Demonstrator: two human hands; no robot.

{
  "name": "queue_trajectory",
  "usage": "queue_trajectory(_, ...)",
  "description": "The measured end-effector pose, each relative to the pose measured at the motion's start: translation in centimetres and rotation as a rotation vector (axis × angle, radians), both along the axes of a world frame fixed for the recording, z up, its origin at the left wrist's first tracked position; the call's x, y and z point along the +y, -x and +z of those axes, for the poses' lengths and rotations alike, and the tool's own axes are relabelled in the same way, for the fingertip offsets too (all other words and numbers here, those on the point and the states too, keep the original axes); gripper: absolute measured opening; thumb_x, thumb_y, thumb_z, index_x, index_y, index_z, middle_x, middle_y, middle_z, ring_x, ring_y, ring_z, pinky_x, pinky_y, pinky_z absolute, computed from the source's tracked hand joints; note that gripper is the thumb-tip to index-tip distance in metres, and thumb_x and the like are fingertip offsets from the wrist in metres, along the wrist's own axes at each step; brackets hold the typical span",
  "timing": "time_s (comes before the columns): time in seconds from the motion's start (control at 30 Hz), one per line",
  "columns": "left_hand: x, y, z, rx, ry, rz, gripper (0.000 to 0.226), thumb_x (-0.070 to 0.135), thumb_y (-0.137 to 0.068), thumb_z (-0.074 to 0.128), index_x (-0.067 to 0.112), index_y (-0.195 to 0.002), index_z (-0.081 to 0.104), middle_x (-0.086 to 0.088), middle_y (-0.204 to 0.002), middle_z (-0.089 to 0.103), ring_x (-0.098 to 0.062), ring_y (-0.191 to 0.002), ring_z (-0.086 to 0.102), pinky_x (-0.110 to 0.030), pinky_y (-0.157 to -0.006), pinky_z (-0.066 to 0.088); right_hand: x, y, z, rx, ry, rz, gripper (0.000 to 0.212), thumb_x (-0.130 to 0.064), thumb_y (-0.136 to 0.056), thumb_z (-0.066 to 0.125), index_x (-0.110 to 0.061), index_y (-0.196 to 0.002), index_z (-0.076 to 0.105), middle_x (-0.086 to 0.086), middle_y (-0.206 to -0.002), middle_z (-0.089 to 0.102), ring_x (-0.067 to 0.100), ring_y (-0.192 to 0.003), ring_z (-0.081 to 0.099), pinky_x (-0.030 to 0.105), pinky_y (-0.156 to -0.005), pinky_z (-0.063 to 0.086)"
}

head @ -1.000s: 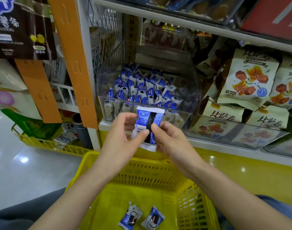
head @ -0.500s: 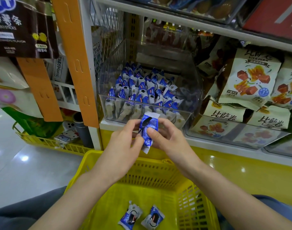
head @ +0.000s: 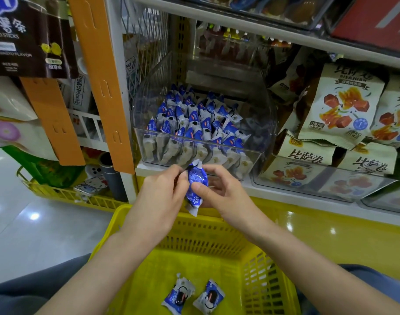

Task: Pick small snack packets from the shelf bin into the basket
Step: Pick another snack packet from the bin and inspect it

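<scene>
A small blue-and-white snack packet [head: 196,187] is held upright between both hands, just in front of the shelf edge and above the yellow basket [head: 217,233]. My left hand [head: 160,196] pinches its upper left edge; my right hand [head: 224,192] grips its right side, thumb on the front. Behind them a clear plastic shelf bin [head: 260,123] holds several packets of the same kind [head: 194,123]. On the basket floor lie two packets, one [head: 178,295] left of the other [head: 209,297].
Large cream snack bags [head: 339,105] fill the shelf to the right of the bin. An orange upright [head: 103,83] and a white shelf post stand to the left. A second yellow basket [head: 65,194] sits on the shiny floor at left. My knees flank the basket.
The packet has turned from flat, facing me, to edge-on and slightly crumpled between the fingers. Both hands stayed in front of the bin and closed in on it.
</scene>
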State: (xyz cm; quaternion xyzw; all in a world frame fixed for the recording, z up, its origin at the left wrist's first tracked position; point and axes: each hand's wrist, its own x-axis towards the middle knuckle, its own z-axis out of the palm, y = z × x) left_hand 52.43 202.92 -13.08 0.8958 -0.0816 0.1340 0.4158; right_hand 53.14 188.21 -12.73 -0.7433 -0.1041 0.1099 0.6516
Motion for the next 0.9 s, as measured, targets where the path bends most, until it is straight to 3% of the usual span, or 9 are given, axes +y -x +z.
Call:
queue_trajectory(0.2, 0.1, 0.1, 0.2, 0.019, 0.014, -0.001, 0.032, 0.026, -0.096, 0.037, 0.023, -0.067, 0.049, 0.005, -0.053, 0.047, -0.009, -0.054, 0.046, -0.02, -0.048, 0.033, 0.1, -0.2, -0.6, -0.067, 0.074, -0.02, 0.024, -0.027, -0.083, 0.067, -0.038, -0.1, 0.053, -0.003, -0.099, 0.064, 0.016, -0.09, 0.065, 0.025, -0.074, 0.055)
queue_trajectory(0.3, -0.1, -0.2, 0.2, 0.131, 0.158, -0.025, 0.025, 0.028, -0.097, 0.041, 0.024, -0.084, 0.063, 0.004, -0.069, 0.063, -0.004, -0.064, 0.059, -0.015, -0.055, 0.046, 0.1, -0.4, -0.8, -0.072, 0.083, -0.056, 0.026, -0.028, -0.084, 0.065, -0.032, -0.106, 0.052, -0.004, -0.105, 0.064, 0.017, -0.096, 0.064, 0.03, -0.078, 0.055)
queue_trajectory(0.4, -0.4, -0.3, 0.2, 0.288, 0.354, -0.078, 0.022, 0.021, -0.094, 0.051, 0.018, -0.112, 0.063, 0.005, -0.097, 0.069, -0.006, -0.087, 0.065, -0.027, -0.074, 0.056, 0.1, -0.5, -0.9, -0.058, 0.051, -0.111, 0.024, -0.026, -0.088, 0.06, -0.024, -0.109, 0.05, -0.002, -0.109, 0.062, 0.01, -0.092, 0.062, 0.02, -0.07, 0.052)
queue_trajectory(0.5, -0.5, -0.2, 0.1, 0.248, 0.307, -0.093, 0.023, 0.011, -0.091, 0.054, 0.022, -0.112, 0.057, 0.015, -0.098, 0.064, -0.001, -0.091, 0.062, -0.031, -0.082, 0.055, 0.2, -0.5, -0.7, -0.04, 0.04, -0.119, 0.015, -0.023, -0.091, 0.055, -0.026, -0.105, 0.048, -0.004, -0.106, 0.061, -0.001, -0.083, 0.062, 0.013, -0.065, 0.05)
queue_trajectory(0.6, -0.3, -0.4, 0.0, 0.234, 0.306, -0.11, 0.024, 0.009, -0.091, 0.052, 0.025, -0.109, 0.057, 0.016, -0.098, 0.064, 0.0, -0.09, 0.063, -0.024, -0.077, 0.055, 0.1, -0.4, -0.4, -0.031, 0.015, -0.1, 0.014, -0.021, -0.092, 0.053, -0.025, -0.104, 0.048, -0.006, -0.103, 0.06, -0.008, -0.075, 0.06, 0.009, -0.059, 0.047)
queue_trajectory(0.77, -0.5, -0.3, 0.2, 0.297, 0.468, -0.15, 0.022, 0.011, -0.096, 0.046, 0.022, -0.11, 0.059, 0.01, -0.096, 0.067, 0.001, -0.082, 0.065, -0.014, -0.064, 0.052, 0.0, -0.7, -0.3, -0.026, 0.041, -0.096, 0.032, -0.028, -0.088, 0.059, -0.026, -0.116, 0.043, -0.004, -0.109, 0.064, 0.005, -0.095, 0.063, 0.016, -0.076, 0.051)
queue_trajectory(0.9, -0.7, 0.0, 0.7, 0.354, 0.635, -0.185, 0.026, 0.033, -0.089, 0.05, 0.024, -0.112, 0.058, 0.007, -0.102, 0.067, -0.002, -0.091, 0.064, -0.018, -0.075, 0.054, -0.1, -1.1, -0.4, -0.067, 0.141, -0.164, 0.054, -0.03, -0.079, 0.07, -0.022, -0.124, 0.04, -0.009, -0.105, 0.063, 0.001, -0.09, 0.059, 0.014, -0.078, 0.047)
